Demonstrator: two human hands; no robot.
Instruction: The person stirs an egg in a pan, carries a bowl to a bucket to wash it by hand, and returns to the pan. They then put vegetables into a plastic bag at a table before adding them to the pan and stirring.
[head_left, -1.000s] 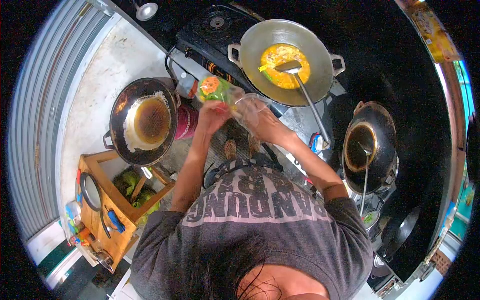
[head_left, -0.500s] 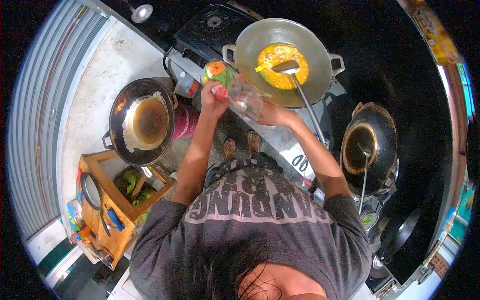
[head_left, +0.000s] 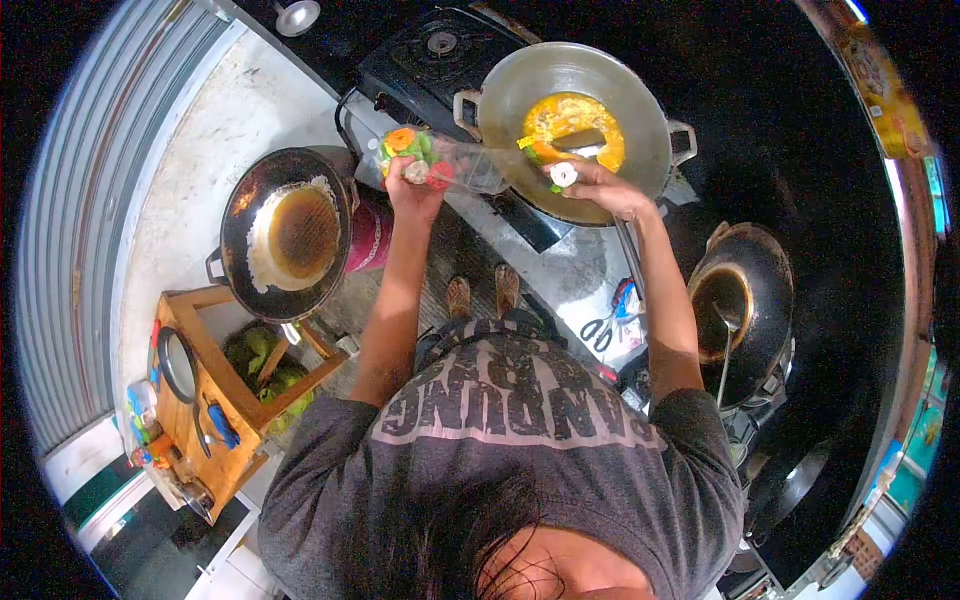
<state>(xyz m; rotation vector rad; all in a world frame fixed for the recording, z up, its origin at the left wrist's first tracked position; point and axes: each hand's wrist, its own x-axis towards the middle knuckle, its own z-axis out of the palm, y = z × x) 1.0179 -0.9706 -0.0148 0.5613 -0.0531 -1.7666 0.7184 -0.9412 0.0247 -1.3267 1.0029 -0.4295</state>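
Note:
My left hand (head_left: 415, 200) grips a clear plastic bag (head_left: 470, 165) holding orange, green, white and red pieces. Between the fingers of my right hand (head_left: 600, 190) is a small white piece (head_left: 563, 174) with a bit of green below it. That hand is over the near rim of a large metal wok (head_left: 640, 115), which holds yellow-orange food (head_left: 565, 108). A spatula rests in this wok, its head partly in the food and its handle (head_left: 630, 250) passing beneath my right hand.
Dark woks with brown liquid stand left (head_left: 240, 240) and right (head_left: 765, 270). A black stove (head_left: 400, 60) lies beyond the bag. Scissors (head_left: 597, 333) lie on the counter. At lower left is a wooden stand (head_left: 185, 430) with a knife.
My right hand has come away from the bag and moved right to the big wok, now with a white piece. My left hand and the bag have shifted slightly left.

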